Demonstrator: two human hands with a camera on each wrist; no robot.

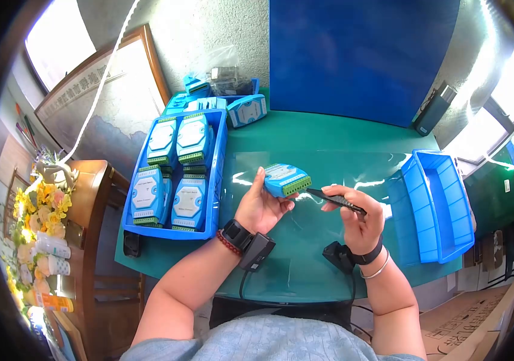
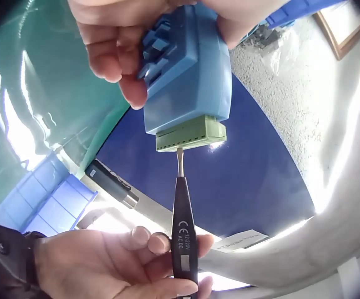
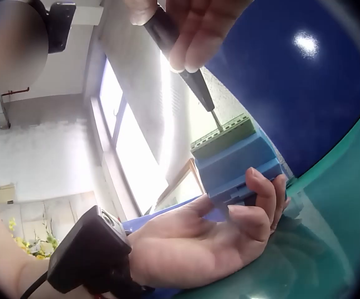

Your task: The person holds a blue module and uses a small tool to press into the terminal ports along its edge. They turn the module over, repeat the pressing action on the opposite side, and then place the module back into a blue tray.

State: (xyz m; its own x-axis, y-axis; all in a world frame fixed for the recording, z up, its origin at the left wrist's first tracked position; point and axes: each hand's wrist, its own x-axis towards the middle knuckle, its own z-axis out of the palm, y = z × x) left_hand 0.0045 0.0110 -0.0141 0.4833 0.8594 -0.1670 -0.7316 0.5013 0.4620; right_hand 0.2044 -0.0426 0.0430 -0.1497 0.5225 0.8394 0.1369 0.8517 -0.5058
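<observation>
My left hand (image 1: 261,207) holds up a blue electronic module (image 1: 282,172) with a pale label, gripping it by its sides above the table. A green terminal block (image 2: 195,136) with a row of openings runs along the module's edge. Between its thumb and fingers, my right hand (image 1: 362,222) pinches a black voltage-tester screwdriver (image 2: 183,218) marked 12-220V AC DC. The tester's metal tip (image 3: 216,120) meets the terminal block near the middle of its row, as both wrist views show.
A blue bin (image 1: 213,225) on the left holds stacked modules of the same kind. Behind it are more modules (image 1: 248,111) and a clear plastic bag (image 1: 225,63). On the right stands a second blue bin (image 1: 440,204). The green table (image 1: 305,271) has a glossy clear sheet.
</observation>
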